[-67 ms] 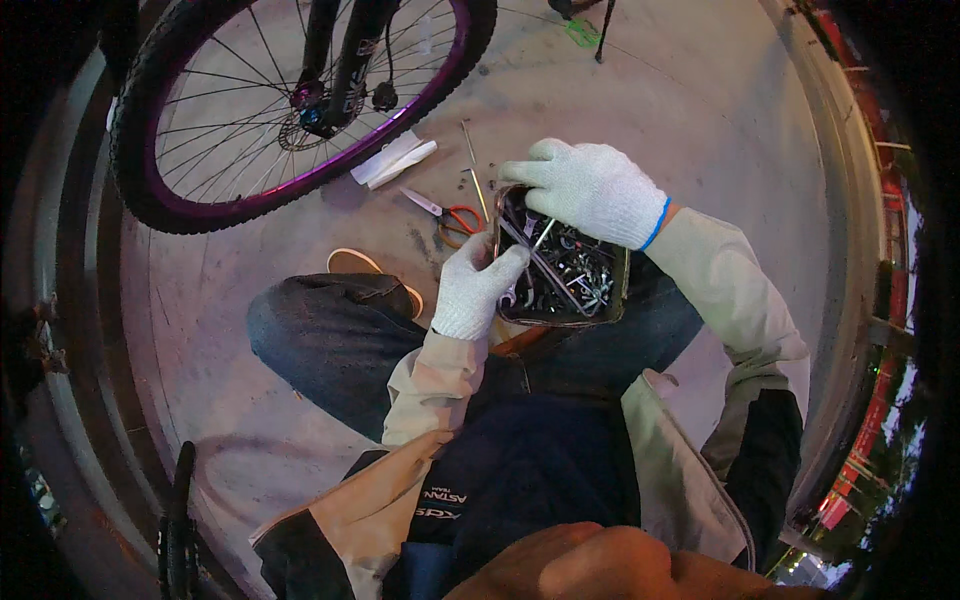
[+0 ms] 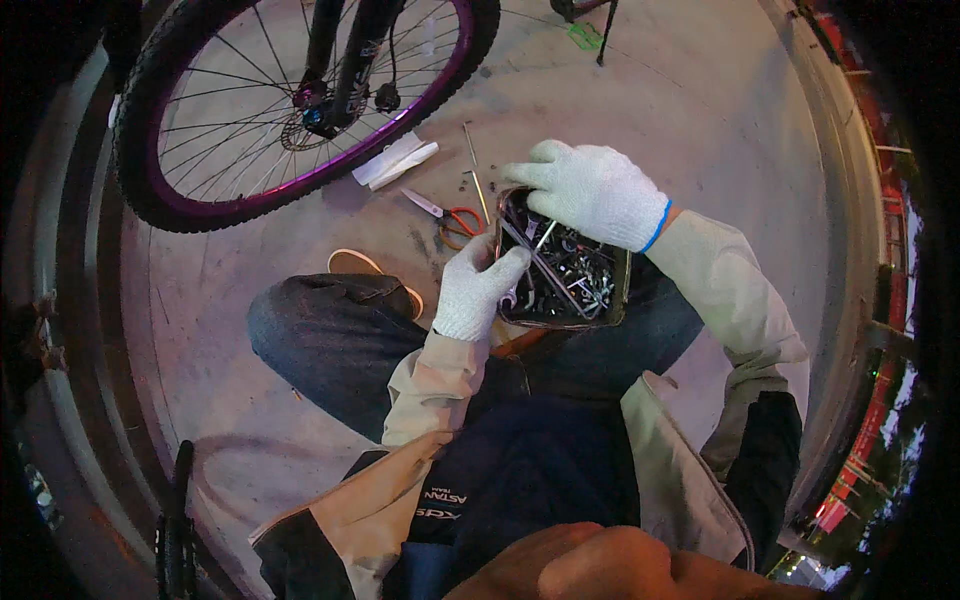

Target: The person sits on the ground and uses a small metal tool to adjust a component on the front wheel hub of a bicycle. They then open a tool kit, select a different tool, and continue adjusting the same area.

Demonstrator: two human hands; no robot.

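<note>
The box [image 2: 561, 325], a rectangular open one, sits just beyond the middle of the person's lap, its near edge overlapping the folded legs in blue jeans [image 2: 325, 325]. It is filled with loose metal hardware: small silvery bolts [image 2: 597, 287] gather toward the right, a wrench end [image 2: 511, 299] shows at the left, and a long dark bar [image 2: 563, 278] slants across the middle.

Both hands wear white knit gloves. The left hand [image 2: 476, 290] is at the left wall of the box, thumb reaching over the contents and fingers set apart from it; whether it grips the wall or a piece inside cannot be told. The right hand [image 2: 597, 194] covers the far right part of the box, its fingers pointing left. A thin silvery rod [image 2: 545, 235] slants out from under it — whether the hand is clamped on the rod is hidden by the glove.

On the floor [image 2: 720, 120], just left of the box, lie scissors [image 2: 462, 222] with orange handles, blades toward the far left. A thin rod-like piece [image 2: 477, 185] lies beside them, and a white roll [image 2: 397, 163] lies farther left, near a bicycle wheel [image 2: 275, 187] with a purple rim and black tyre. A pale-edged shoe [image 2: 354, 262] shows beyond the left leg.
</note>
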